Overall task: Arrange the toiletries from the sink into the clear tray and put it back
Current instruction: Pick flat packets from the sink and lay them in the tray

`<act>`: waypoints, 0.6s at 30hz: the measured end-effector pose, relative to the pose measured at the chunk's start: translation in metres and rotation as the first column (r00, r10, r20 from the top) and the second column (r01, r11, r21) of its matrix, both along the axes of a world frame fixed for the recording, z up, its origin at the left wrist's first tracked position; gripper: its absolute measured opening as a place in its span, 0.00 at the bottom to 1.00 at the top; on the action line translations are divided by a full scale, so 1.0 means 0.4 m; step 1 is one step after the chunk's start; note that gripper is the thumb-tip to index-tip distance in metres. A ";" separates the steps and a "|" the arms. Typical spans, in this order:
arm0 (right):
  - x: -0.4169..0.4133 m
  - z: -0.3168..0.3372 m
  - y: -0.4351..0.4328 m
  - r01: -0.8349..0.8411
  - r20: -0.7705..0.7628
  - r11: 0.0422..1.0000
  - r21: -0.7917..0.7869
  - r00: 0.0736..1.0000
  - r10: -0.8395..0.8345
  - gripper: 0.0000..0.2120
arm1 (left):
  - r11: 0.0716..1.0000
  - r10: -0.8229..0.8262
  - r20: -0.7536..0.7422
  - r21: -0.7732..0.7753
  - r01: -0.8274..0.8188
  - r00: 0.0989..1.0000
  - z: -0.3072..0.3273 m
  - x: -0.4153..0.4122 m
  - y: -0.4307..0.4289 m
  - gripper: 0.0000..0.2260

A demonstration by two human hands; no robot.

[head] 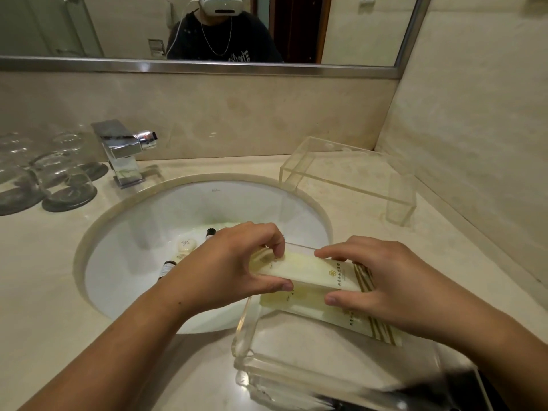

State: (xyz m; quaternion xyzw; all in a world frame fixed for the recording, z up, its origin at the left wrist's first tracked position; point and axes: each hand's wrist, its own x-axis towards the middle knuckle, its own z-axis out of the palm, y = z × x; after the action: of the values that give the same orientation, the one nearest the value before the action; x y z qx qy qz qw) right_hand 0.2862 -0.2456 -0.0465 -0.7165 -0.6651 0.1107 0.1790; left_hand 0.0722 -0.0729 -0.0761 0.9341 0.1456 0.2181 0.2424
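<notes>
— Two hands on one thing?
— Yes. The left hand (234,262) and the right hand (382,280) hold a cream packet (314,271), one at each end.
— How is each grip?
— Curled in, thumb on the near side and fingers on the far edge, pinching the packet.
— Where is it?
— Just over the tray (241,330), on the worktop (44,277) at the near right edge of the sink (178,209). A second packet (296,302) lies in the tray under it.
— What is in the sink?
— Small bottles (211,232) with dark caps and a round soap (185,245).
— And farther off?
— A clear stand (350,173) far right, a tap (121,149) and glasses (59,170) far left.
</notes>
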 end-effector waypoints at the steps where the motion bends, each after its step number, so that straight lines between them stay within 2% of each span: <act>1: 0.002 -0.005 -0.012 0.005 -0.008 1.000 0.010 1.000 -0.005 0.29 | 1.000 0.001 -0.013 -0.002 -0.001 1.000 0.000 -0.002 -0.003 0.18; 6: 0.010 -0.030 -0.069 0.019 -0.002 1.000 0.022 1.000 -0.019 0.28 | 0.998 -0.053 -0.081 0.031 0.055 0.995 0.000 -0.005 -0.034 0.15; 10: 0.008 -0.056 -0.106 0.041 0.078 0.999 0.033 0.996 -0.043 0.28 | 0.991 -0.089 -0.135 0.087 0.101 0.987 0.000 0.003 -0.050 0.13; 18: 0.004 -0.091 -0.114 0.042 0.140 0.997 0.057 0.989 -0.050 0.26 | 0.964 -0.034 -0.261 0.245 0.101 0.965 0.014 0.011 -0.062 0.12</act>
State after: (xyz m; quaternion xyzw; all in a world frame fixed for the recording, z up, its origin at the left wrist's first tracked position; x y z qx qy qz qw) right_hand 0.2878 -0.2914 -0.0828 -0.7325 -0.6622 0.0376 0.1533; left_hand 0.0767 -0.0978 -0.0705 0.9822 0.1139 0.1049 0.1066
